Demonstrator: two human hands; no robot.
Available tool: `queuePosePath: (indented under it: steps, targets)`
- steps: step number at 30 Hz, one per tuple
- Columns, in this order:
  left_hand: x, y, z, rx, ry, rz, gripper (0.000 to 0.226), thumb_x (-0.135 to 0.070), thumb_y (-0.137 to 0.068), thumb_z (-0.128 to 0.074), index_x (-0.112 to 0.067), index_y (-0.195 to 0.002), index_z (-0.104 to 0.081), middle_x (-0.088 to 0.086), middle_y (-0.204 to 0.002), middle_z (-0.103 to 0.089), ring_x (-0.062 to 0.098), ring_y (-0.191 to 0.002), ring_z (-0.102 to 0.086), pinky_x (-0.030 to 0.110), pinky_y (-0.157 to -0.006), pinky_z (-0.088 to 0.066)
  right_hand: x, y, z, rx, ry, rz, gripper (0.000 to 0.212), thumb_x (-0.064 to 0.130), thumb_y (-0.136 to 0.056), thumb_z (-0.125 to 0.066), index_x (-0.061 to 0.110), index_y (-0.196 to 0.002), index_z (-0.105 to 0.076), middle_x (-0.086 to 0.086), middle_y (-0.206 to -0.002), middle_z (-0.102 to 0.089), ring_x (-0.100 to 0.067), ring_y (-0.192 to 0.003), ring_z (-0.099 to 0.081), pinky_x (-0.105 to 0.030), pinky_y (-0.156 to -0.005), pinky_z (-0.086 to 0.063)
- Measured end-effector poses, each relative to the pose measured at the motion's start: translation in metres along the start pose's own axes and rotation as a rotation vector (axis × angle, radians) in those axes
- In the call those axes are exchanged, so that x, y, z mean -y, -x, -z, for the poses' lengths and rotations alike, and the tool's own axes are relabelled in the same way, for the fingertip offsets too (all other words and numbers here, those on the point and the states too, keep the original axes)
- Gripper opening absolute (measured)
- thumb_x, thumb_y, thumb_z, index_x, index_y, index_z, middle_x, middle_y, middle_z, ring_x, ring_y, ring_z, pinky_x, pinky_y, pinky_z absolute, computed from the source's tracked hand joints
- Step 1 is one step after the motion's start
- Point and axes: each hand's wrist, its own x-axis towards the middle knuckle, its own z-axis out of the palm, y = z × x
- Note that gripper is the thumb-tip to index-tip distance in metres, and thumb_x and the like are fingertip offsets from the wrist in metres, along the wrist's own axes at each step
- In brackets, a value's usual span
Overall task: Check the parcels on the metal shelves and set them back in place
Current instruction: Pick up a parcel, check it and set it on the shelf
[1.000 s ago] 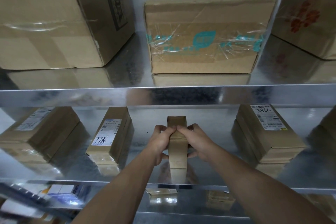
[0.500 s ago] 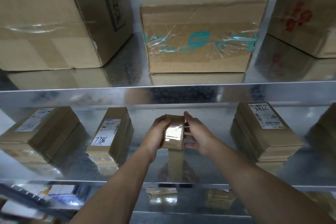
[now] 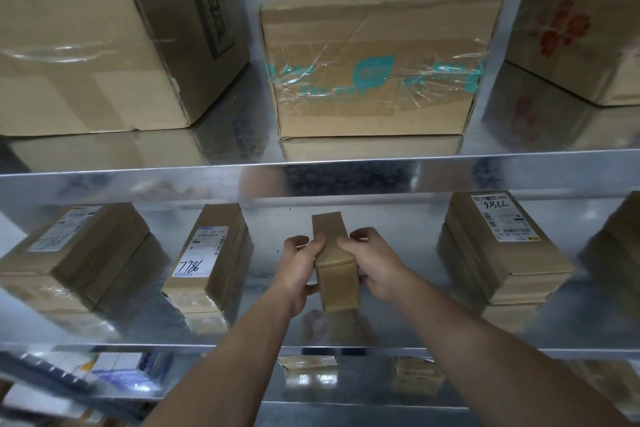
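Gripping a small brown parcel (image 3: 335, 274) from both sides, in the middle of the middle shelf (image 3: 408, 319). On its nine o'clock side, the left hand (image 3: 298, 270), fingers curled round the left edge, thumb on the near face. On its three o'clock side, the right hand (image 3: 377, 267), curled round the right edge the same way. Low end of the parcel right at the shiny shelf top; hard to tell whether touching or just above.

Room to move: bare metal on both sides of the hands. At nine o'clock, a gap, then a parcel marked 7786 (image 3: 211, 253), well apart from the left hand. Farther out at nine o'clock, a second labelled parcel (image 3: 79, 246). At three o'clock, a wider gap, then a stack of flat parcels (image 3: 502, 253) with a white label on top. At twelve o'clock, close overhead, the front edge of the upper shelf (image 3: 346, 180), with a taped box (image 3: 374, 62) on it, a big box (image 3: 97, 35) at ten o'clock and a red-printed box (image 3: 581, 35) at two o'clock. At six o'clock, the front edge of the middle shelf, under both forearms.

Look of the small parcel: tall, thin, plain brown card, wrapped in brown tape, standing on its narrow end, top end leaning away toward the back.
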Motion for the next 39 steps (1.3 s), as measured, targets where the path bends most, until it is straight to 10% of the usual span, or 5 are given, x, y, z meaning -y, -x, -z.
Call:
queuePosePath:
  steps: [5,10,35,39]
  targets:
    - [0.008,-0.006,-0.001,0.036,-0.010,0.019,0.054,-0.036,-0.098,-0.066,-0.015,-0.145,-0.047,0.009,-0.123,-0.067,0.024,-0.106,-0.067,0.037,-0.076,-0.055,-0.005,-0.002,-0.002,0.058,-0.039,-0.071,0.063,0.018,-0.097,-0.064,0.017,-0.153,-0.035,-0.012,-0.123,-0.066,-0.026,-0.101,-0.069,-0.035,-0.076,-0.057]
    - [0.014,-0.006,-0.004,0.084,-0.055,0.040,0.038,-0.021,-0.102,-0.060,-0.022,-0.140,-0.057,0.010,-0.116,-0.072,0.023,-0.096,-0.069,0.035,-0.073,-0.055,-0.017,-0.003,0.000,0.091,-0.030,-0.064,0.029,0.005,-0.098,-0.054,0.017,-0.123,-0.061,-0.012,-0.114,-0.071,-0.023,-0.094,-0.069,-0.031,-0.074,-0.056]
    - [0.031,-0.019,-0.011,0.026,-0.110,0.138,0.041,-0.015,-0.101,-0.058,-0.036,-0.136,-0.053,0.010,-0.101,-0.074,0.029,-0.083,-0.072,0.049,-0.081,-0.060,-0.050,-0.035,-0.008,-0.017,0.161,-0.047,0.030,0.021,-0.099,-0.063,0.027,-0.127,-0.055,0.000,-0.115,-0.069,-0.025,-0.099,-0.069,-0.047,-0.089,-0.060]
    - [0.028,-0.016,-0.013,0.031,-0.090,0.117,0.037,-0.010,-0.102,-0.056,-0.034,-0.130,-0.055,0.008,-0.094,-0.073,0.023,-0.072,-0.070,0.034,-0.060,-0.058,-0.052,-0.037,-0.011,-0.027,0.156,-0.040,0.029,0.019,-0.098,-0.063,0.027,-0.125,-0.056,-0.001,-0.114,-0.070,-0.025,-0.099,-0.069,-0.048,-0.089,-0.060]
